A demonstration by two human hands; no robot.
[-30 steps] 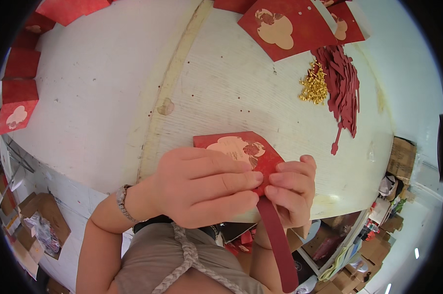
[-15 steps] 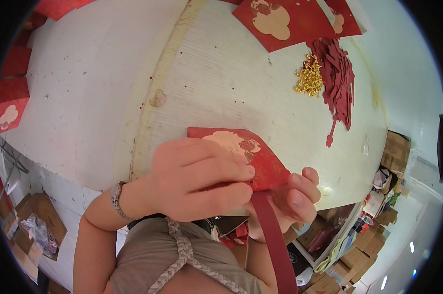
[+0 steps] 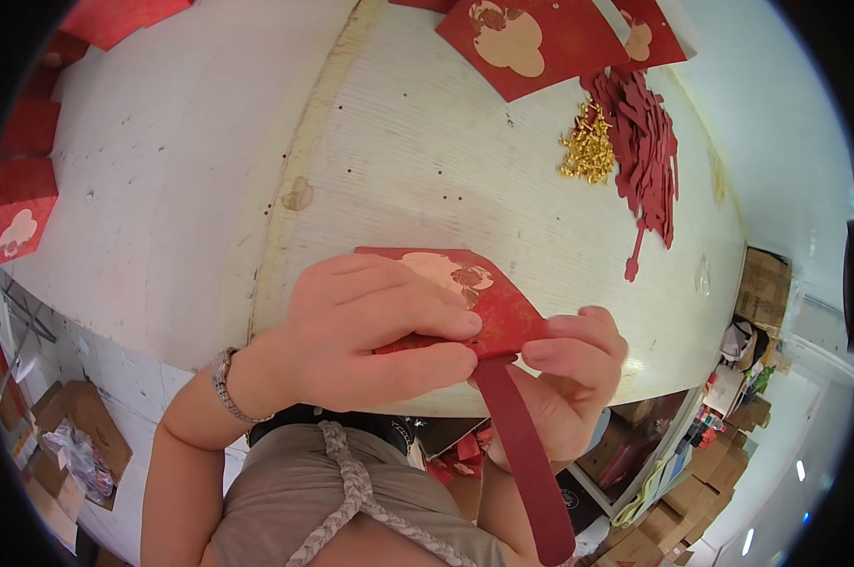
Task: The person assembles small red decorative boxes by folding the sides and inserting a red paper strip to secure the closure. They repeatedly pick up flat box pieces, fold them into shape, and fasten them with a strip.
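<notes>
Near the table's front edge lies a red card box [image 3: 504, 307] printed with a pale flower shape. My left hand [image 3: 366, 326] is closed over its near side, thumb and fingers pinching the edge. At the box's right corner my right hand [image 3: 573, 373] pinches the card between thumb and fingers. A dark red strap [image 3: 529, 463] hangs from the box's near edge, passing in front of my right palm and down toward my lap. Its upper end is partly hidden by the fingers, so I cannot tell how it is joined.
Gold metal fasteners [image 3: 588, 146] lie in a pile at the right, beside a heap of dark red straps [image 3: 646, 142]. Another red printed piece [image 3: 564, 42] is at the far side. Several red boxes [image 3: 21, 203] line the left edge of the white table [image 3: 191, 189].
My right fingers have shifted their grip at the box's corner, and the box has tilted slightly. The strap's lower rounded end has come into view.
</notes>
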